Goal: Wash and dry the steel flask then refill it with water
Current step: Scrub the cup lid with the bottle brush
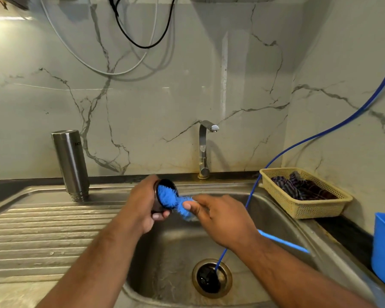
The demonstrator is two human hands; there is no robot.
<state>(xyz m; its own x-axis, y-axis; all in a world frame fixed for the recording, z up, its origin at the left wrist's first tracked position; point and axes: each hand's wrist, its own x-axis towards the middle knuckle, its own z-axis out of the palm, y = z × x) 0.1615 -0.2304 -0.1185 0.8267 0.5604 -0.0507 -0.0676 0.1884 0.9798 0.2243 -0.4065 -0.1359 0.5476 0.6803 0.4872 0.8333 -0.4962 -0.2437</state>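
while left hand (140, 204) curls round black cap (167, 182), right hand (220, 216) pinches blue brush (167, 197), bristles inside.

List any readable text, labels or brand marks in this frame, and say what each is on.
Steel flask: a small dark print on its side, near the upturned base, too small and blurred to read.
Black cap, blue brush, tap, basket: no text visible.
Nothing else in view carries legible writing.
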